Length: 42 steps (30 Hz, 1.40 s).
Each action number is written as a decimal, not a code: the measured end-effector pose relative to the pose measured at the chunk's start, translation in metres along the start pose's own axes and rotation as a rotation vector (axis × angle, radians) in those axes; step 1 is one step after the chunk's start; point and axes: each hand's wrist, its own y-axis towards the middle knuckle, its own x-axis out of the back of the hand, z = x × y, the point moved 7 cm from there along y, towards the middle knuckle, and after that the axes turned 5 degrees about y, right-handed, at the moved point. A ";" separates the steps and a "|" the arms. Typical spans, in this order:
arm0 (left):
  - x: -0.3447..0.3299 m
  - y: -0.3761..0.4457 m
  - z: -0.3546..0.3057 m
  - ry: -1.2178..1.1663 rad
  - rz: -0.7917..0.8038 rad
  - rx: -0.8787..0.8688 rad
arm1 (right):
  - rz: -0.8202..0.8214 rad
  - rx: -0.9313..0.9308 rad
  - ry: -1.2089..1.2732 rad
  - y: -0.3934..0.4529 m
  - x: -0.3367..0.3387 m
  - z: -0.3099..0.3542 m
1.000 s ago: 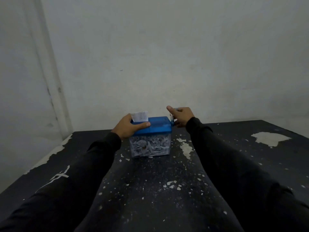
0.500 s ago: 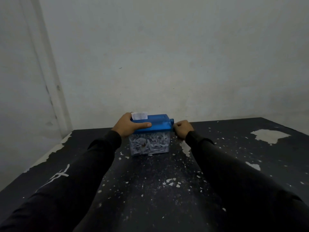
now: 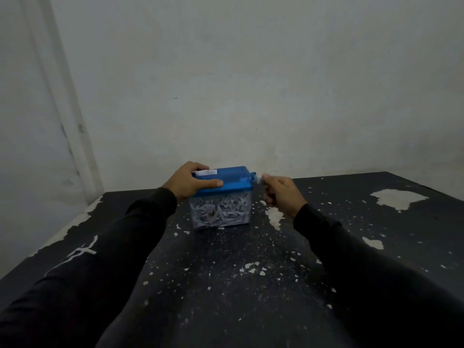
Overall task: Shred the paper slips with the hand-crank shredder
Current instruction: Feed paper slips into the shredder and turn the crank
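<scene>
A small hand-crank shredder (image 3: 234, 180) with a blue lid stands on the dark table, its clear bin (image 3: 221, 212) packed with white paper shreds. A white paper slip (image 3: 206, 172) pokes a short way out of the lid's slot at the left end. My left hand (image 3: 192, 182) grips the lid's left side, thumb along the front edge. My right hand (image 3: 281, 193) is curled round the crank handle (image 3: 258, 177) at the shredder's right side; most of the handle is hidden in the fist.
The black table (image 3: 226, 285) has chipped paint with pale patches (image 3: 399, 199) and white flecks. Its left edge (image 3: 62, 232) runs diagonally beside a white wall. Another white wall stands close behind the shredder.
The paper slip has sunk lower into the slot. My right hand has circled with the crank, from high to low and now back up beside the lid. The left hand stays put.
</scene>
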 end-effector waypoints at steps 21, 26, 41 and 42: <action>-0.001 0.005 0.010 0.124 -0.013 0.005 | -0.268 0.060 -0.170 0.119 0.002 0.015; -0.002 0.007 0.017 0.129 -0.065 0.003 | -0.296 0.001 -0.284 0.136 0.003 -0.004; -0.005 0.010 0.022 -0.006 -0.008 0.035 | -0.077 -0.298 -0.402 0.050 0.009 -0.065; -0.006 0.009 0.022 -0.013 0.001 0.036 | -0.079 -0.272 -0.428 0.050 0.009 -0.063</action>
